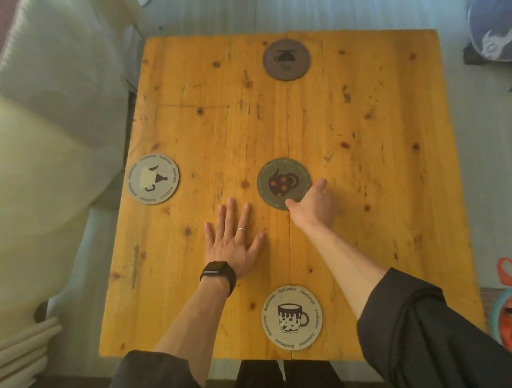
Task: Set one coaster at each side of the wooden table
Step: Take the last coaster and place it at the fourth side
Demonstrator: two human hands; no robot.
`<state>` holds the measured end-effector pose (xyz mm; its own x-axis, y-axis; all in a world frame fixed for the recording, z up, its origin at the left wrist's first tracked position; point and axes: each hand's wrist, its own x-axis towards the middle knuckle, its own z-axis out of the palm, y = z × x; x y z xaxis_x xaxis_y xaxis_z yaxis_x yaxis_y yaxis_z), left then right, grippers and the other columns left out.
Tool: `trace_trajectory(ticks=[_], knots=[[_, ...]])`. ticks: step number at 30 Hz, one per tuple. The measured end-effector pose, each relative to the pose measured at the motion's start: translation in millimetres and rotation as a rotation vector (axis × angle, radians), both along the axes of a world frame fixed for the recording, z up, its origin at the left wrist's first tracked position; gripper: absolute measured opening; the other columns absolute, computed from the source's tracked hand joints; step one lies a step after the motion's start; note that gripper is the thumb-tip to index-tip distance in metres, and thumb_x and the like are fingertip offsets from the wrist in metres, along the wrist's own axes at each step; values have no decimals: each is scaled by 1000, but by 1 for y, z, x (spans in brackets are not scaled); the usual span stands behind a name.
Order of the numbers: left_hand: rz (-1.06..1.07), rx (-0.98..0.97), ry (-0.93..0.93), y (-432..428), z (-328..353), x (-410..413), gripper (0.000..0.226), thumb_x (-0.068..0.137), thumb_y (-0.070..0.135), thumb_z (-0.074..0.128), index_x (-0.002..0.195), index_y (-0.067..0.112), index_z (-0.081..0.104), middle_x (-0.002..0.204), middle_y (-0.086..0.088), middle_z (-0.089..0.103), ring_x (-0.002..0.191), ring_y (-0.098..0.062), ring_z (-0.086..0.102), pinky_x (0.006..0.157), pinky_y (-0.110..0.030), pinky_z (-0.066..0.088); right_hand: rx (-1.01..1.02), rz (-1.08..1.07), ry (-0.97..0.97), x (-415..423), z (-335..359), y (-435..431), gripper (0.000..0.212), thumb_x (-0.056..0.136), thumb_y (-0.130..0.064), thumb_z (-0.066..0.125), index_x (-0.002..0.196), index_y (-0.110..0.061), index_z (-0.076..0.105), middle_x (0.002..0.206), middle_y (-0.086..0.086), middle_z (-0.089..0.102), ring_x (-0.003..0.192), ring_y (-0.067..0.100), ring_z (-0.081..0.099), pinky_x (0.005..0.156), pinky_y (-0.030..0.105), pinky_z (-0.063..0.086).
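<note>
- While three coasters already sit by the far, left and near edges of the wooden bench point(369, 186), the green coaster point(284, 182) lies mid-bench.
- The right hand point(313, 205) pinches its rim, probably bound rightward.
- The left hand point(234, 244) lies flat and spread, bracing.

Both arms wore dark, loose sleeves point(433, 327) pushed up; the left hand point(233, 240) carried a thin silver ring point(241, 229) and a black wristwatch point(218, 272)
</note>
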<state>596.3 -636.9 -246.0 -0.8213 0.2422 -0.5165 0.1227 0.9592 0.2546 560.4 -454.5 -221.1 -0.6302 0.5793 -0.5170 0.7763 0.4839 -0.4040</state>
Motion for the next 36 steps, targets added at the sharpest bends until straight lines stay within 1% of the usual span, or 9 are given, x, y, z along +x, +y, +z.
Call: trace_trajectory(ticks=[5, 9, 11, 15, 17, 19, 26, 30, 36], knots=[[-23, -28, -39, -1, 5, -4, 72, 90, 71, 11, 146, 42, -25, 154, 7, -35, 142, -17, -31, 117, -50, -13, -88, -70, -10, -3, 6, 2, 48, 88, -18, 75, 128, -9, 50, 126, 13, 63, 114, 33, 62, 82, 35, 52], [-44, -50, -104, 0, 16, -10, 75, 94, 64, 25, 148, 41, -21, 156, 6, -31, 145, -20, -25, 118, -53, -4, -284, -142, 56, 17, 23, 2, 63, 97, -23, 63, 152, -10, 35, 152, 11, 45, 138, 31, 46, 110, 41, 39], [-5, -41, -162, 1, 25, -13, 75, 95, 56, 35, 150, 41, -13, 158, 8, -26, 147, -20, -20, 118, -56, 4, -371, -141, 86, 38, 33, 4, 61, 97, -26, 62, 150, -9, 37, 150, 9, 46, 135, 32, 49, 114, 44, 38], [37, 19, -284, 11, 69, -15, 60, 100, 39, 38, 153, 23, 16, 163, -5, 6, 149, -26, 11, 118, -43, 24, -439, -117, 103, 98, 57, 17, 43, 94, -30, 57, 136, -23, 50, 129, -1, 65, 117, 24, 63, 100, 49, 52], [187, 163, -376, 14, 90, -6, 51, 100, 39, 40, 147, 18, 35, 151, -10, 40, 134, -29, 43, 103, -33, 41, -476, -130, 110, 133, 74, 25, 42, 98, -23, 55, 140, -24, 48, 129, -3, 64, 117, 19, 61, 102, 46, 52], [337, 316, -463, 15, 106, 12, 47, 98, 41, 44, 140, 20, 46, 137, -10, 55, 119, -27, 56, 90, -29, 44, -528, -162, 87, 170, 95, 31, 46, 100, -20, 54, 145, -25, 44, 131, -4, 63, 118, 17, 60, 103, 44, 51], [405, 497, -684, 41, 139, 94, 37, 94, 43, 54, 127, 26, 57, 121, -1, 64, 103, -19, 61, 83, -38, 49, -693, -197, 43, 277, 139, 47, 31, 100, -10, 53, 124, -31, 56, 103, -9, 69, 84, 7, 64, 63, 16, 49], [300, 516, -786, 69, 151, 122, 38, 91, 45, 60, 120, 22, 65, 110, 0, 68, 98, -18, 64, 77, -33, 48, -751, -257, 39, 316, 153, 57, 31, 100, -12, 54, 126, -29, 56, 103, -4, 69, 86, 12, 61, 71, 26, 48], [161, 469, -719, 128, 158, 145, 27, 91, 39, 63, 100, 14, 70, 88, -1, 65, 72, -15, 58, 65, -29, 46, -739, -442, 149, 362, 160, 87, 25, 98, -21, 60, 122, -28, 58, 109, 3, 74, 98, 21, 69, 75, 29, 55]])
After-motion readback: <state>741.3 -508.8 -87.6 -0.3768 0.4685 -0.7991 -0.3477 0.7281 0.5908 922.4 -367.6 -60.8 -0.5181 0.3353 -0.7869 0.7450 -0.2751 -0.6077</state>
